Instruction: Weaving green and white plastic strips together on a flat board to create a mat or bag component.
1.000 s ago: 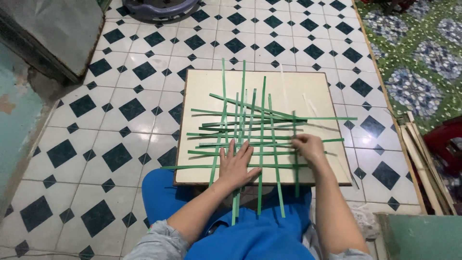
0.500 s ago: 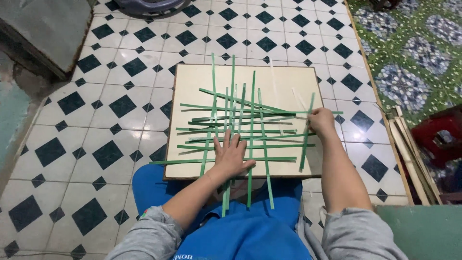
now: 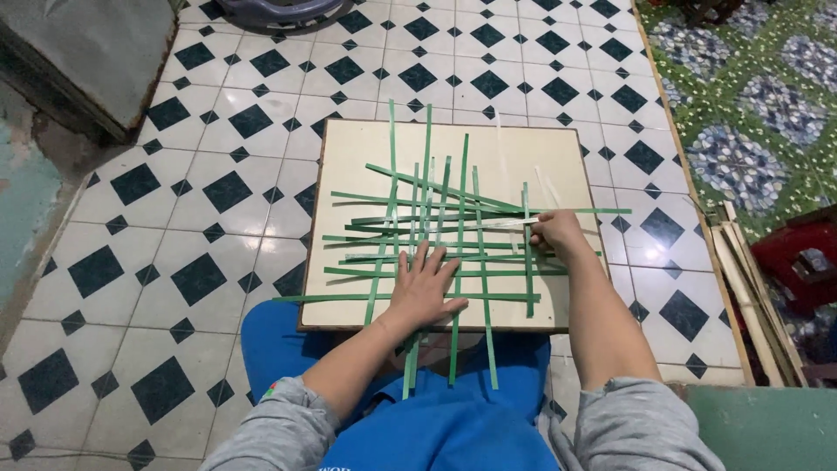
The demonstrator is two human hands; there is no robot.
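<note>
Green strips point(image 3: 436, 235), thin and flat, lie crossed in a loose weave on a pale square board point(image 3: 349, 157) w/ a dark rim, set on a black-and-white tiled floor point(image 3: 218, 192) just beyond the person's blue lap. Left hand point(image 3: 425, 288) is spread flat, palm down, fingers fanned, pressing the near-centre of the weave where upright and crosswise strips meet. Right hand point(image 3: 555, 232) sits at the right edge of the weave, fingers curled together, pinching the end of a crosswise strip; a pale strip point(image 3: 510, 223) also runs into that grip, can't tell which one is actually held. Fingertips of that hand are tucked under, so hidden. Near ends of several upright strips hang off the board's near edge over the lap. Over-under order of most crossings is hard to make out. Right of the board: a bundle of pale wood slats point(image 3: 741, 279), cut off at the bottom, and a red stool point(image 3: 806, 262), partly out of shot.
</note>
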